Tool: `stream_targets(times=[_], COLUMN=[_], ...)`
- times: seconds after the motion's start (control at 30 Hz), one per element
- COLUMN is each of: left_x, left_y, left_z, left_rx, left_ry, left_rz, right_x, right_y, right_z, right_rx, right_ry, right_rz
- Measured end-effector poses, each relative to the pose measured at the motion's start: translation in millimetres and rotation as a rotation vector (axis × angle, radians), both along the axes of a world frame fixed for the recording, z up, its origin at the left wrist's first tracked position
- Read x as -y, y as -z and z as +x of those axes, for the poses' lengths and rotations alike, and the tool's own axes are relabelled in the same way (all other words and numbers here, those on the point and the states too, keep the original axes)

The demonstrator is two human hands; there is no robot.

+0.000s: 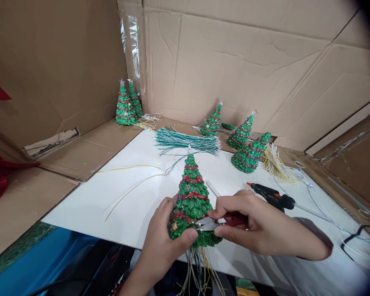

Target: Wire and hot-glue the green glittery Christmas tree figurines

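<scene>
On my white board (89,205): glue gun (269,195), right side; green wire bundle (188,140), far edge. Cardboard wall (234,61): behind it.

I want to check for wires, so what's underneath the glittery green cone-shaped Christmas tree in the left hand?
Thin white, yellow and dark wires hang below the tree. Its underside, hidden by its lower tier, can't be seen.

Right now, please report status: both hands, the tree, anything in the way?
Left hand holding green tree. Right hand gripping red-handled snips, blades at tree's lower front. Tree nearly upright, wires below. Left fingers close to blades.
</scene>
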State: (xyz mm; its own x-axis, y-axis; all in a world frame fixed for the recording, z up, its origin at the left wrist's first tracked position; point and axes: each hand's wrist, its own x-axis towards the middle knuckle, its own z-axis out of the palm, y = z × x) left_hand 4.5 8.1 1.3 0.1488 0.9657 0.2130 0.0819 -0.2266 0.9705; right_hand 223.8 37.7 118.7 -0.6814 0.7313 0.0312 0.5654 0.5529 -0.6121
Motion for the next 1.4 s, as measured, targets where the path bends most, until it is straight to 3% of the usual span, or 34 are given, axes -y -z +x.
stream_targets(times=[0.57,0.7,0.8,0.9,1.0,1.07,1.13,1.2,1.3,1.4], left_x=[-1.3,-0.9,-0.1,0.4,-0.3,-1.2,-2.1,-2.7,-2.8,-2.8], left_y=[1.0,1.2,1.4,2.0,2.9,3.0,2.9,2.6,2.5,2.8], left_z=[0.8,0.0,-0.5,-0.4,0.1,0.5,0.7,1.0,2.2,4.6], left_rx=[0.0,0.007,0.017,0.009,-0.009,-0.015,-0.02,-0.021,-0.006,0.01], left_ry=[-0.004,-0.011,-0.015,-0.025,-0.038,-0.048,-0.057,-0.06,-0.066,-0.083], left_rz=[0.007,-0.007,-0.019,-0.023,-0.007,0.008,0.013,0.01,-0.006,-0.037], right_x=[-6.8,-3.5,2.3,10.8,17.9,19.8,20.6,23.1,32.9,43.2], right_y=[1.6,-1.4,0.9,21.5,58.6,81.1,93.0,91.5,71.7,50.3], right_z=[-3.8,7.5,26.3,40.1,44.8,45.8,44.7,38.5,16.0,-13.8], right_rx=[-0.016,-0.023,-0.052,-0.015,0.163,0.232,0.236,0.193,-0.027,-0.264], right_ry=[-0.08,-0.011,0.145,0.356,0.533,0.546,0.524,0.513,0.476,0.375], right_rz=[-0.024,-0.036,-0.011,0.084,0.205,0.294,0.329,0.38,0.538,0.504])
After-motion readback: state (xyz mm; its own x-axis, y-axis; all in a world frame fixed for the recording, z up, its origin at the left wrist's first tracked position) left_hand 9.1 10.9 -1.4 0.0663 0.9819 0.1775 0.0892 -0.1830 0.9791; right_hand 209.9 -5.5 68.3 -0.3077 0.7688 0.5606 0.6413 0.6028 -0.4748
